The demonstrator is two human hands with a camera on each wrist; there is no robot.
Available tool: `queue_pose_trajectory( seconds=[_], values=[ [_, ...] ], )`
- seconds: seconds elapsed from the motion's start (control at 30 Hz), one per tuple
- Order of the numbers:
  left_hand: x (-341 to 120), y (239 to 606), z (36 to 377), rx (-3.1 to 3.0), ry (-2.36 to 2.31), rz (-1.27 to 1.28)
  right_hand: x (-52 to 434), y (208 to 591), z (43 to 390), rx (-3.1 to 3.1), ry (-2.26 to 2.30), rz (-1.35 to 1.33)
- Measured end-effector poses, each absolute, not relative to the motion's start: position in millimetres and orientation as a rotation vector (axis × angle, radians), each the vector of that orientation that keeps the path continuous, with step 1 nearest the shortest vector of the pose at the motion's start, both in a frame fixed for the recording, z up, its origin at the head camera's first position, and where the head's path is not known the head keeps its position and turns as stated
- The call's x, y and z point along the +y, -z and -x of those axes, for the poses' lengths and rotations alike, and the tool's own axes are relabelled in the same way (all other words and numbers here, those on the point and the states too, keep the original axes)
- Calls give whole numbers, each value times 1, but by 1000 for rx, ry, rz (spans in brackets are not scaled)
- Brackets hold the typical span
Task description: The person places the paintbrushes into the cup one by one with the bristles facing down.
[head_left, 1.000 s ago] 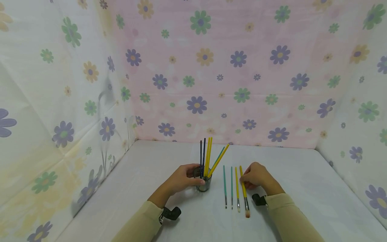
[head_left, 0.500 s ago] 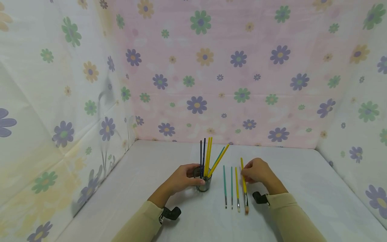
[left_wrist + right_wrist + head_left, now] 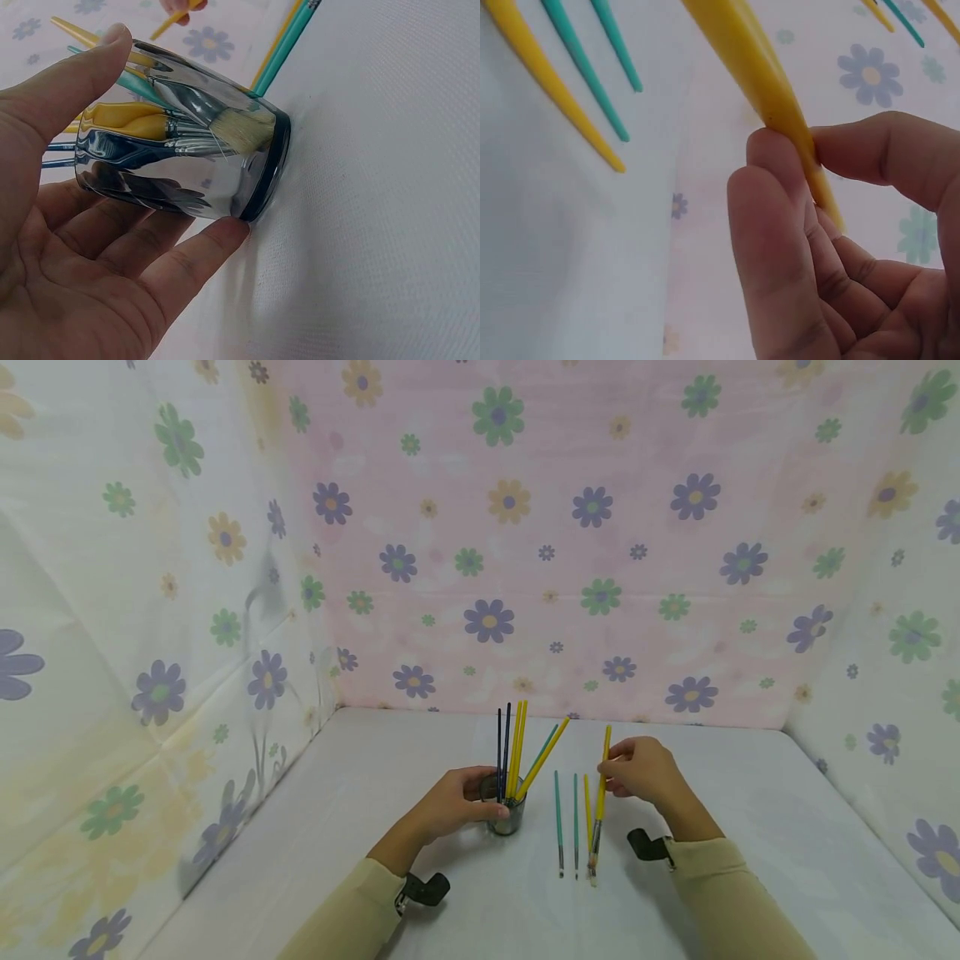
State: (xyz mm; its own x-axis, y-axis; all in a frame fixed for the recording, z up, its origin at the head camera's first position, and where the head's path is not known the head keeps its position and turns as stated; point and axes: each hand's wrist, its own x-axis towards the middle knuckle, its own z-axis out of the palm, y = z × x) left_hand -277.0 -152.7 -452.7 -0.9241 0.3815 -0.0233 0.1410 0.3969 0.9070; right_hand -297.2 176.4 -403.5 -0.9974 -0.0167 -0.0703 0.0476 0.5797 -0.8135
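My left hand (image 3: 465, 800) holds a clear glass (image 3: 225, 176) upright on the table, thumb at its rim and fingers round the far side. Several paintbrushes stand in it, bristles down: dark blue ones (image 3: 499, 743), yellow ones (image 3: 519, 739) and a teal one (image 3: 546, 741). Between thumb and fingertips, my right hand (image 3: 641, 770) pinches a thick yellow paintbrush (image 3: 754, 67) by its handle. That brush is raised, handle end up and bristles hanging down, and partly covers a thinner yellow paintbrush (image 3: 588, 806) in the head view.
Two teal paintbrushes (image 3: 558, 818) lie side by side on the white table (image 3: 480, 910), between the glass and my right hand, left of the thinner yellow one. Flower-print cloth (image 3: 555, 585) walls the table at the back and both sides.
My right hand has lifted the thick yellow paintbrush off the table, bringing it up and its bristle end leftward over the thinner yellow one. The left hand and glass stay put.
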Motion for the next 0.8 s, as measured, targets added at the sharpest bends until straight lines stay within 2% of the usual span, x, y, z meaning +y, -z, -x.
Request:
queue_pose_trajectory(
  seconds=[0.8],
  values=[
    [-152,454,278,2434,-1543,-452,167,364,274,2782,1698,160]
  ],
)
